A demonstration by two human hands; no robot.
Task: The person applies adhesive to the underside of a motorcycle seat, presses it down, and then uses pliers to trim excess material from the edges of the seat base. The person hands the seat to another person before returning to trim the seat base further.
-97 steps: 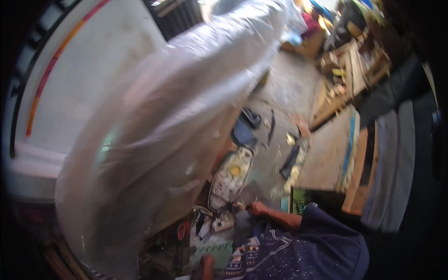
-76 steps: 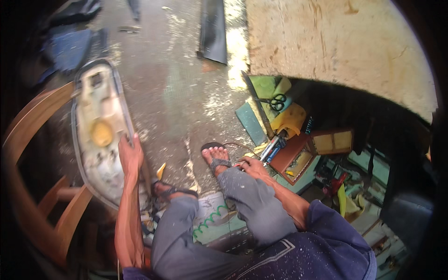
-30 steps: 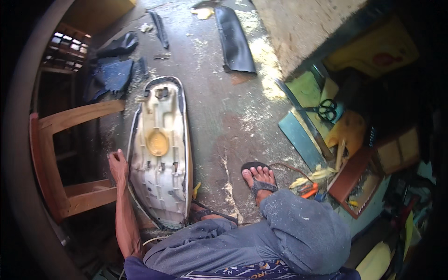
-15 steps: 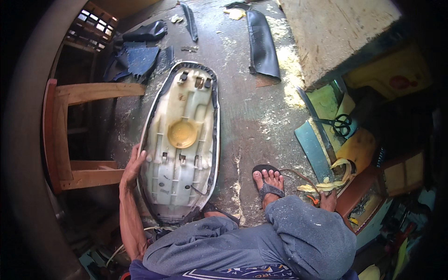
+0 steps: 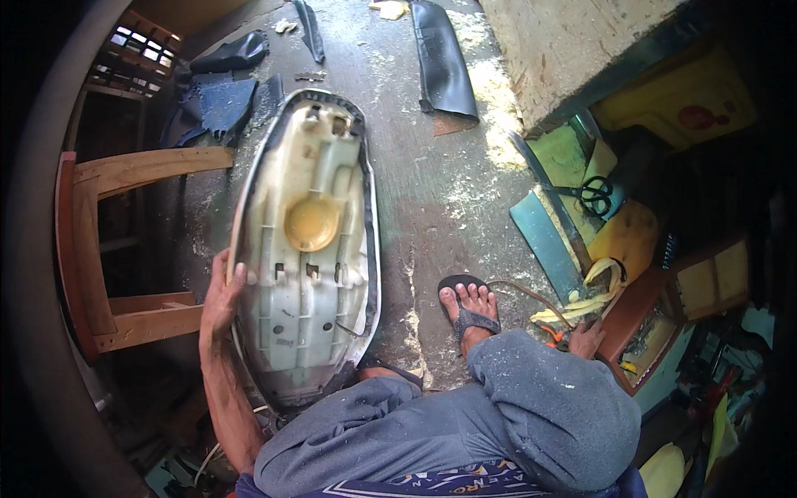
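Observation:
An upturned motorcycle seat (image 5: 303, 311) lies lengthwise in front of me, its pale ribbed plastic base facing up. A round yellowish recess sits near its middle, and dark cover edging runs along its rim. My left hand (image 5: 221, 299) is closed on the seat's left edge, thumb on the rim and fingers over the side. Beyond my right knee, my right hand (image 5: 586, 339) is low beside an orange object (image 5: 550, 334) and the wooden box (image 5: 635, 332). Its fingers are too small and partly hidden to show whether they grip anything.
Black cover pieces (image 5: 444, 66) and blue scraps (image 5: 226, 106) lie on the dusty floor. Scissors (image 5: 594, 196), a long blade (image 5: 544, 187) and yellow foam strips (image 5: 581, 309) are at right. Wooden chair legs (image 5: 158, 170) stand left; a large wooden block (image 5: 581, 50) fills the far right.
The whole scene has shifted slightly left and up in view. My left hand stays on the seat's edge. My right hand shows a little more beside the wooden box.

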